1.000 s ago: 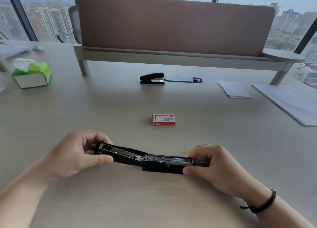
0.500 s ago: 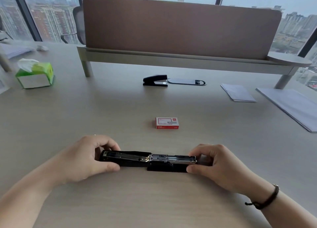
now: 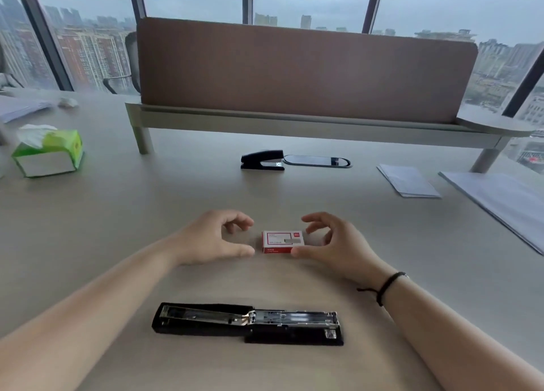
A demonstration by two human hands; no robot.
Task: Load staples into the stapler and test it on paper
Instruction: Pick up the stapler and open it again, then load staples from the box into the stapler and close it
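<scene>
Stapler [image 3: 247, 323]: hinged flat open on surface [image 3: 382, 243], tray exposed for loading.
Hands: left hand [image 3: 213, 237] and right hand [image 3: 335, 243] loosely curled, empty, flanking staple box [image 3: 282, 241].

Bare forearms, no sleeves in view. Thin dark cord bracelet [image 3: 388, 285] around the right wrist, loose end trailing from a knot.

— Where does everything sit on the desk [image 3: 117, 214]?

— The opened stapler [image 3: 247, 324] lies flat at lower centre. Above it, mid-frame, the staple box [image 3: 283, 242] sits between the left hand [image 3: 213, 237] and right hand [image 3: 335, 243] (the right thumb touching it, it seems).

— And further up?

— A second stapler [image 3: 262, 160] at upper centre, tissue box [image 3: 48, 152] upper left, paper sheets [image 3: 407, 181] at right.
</scene>
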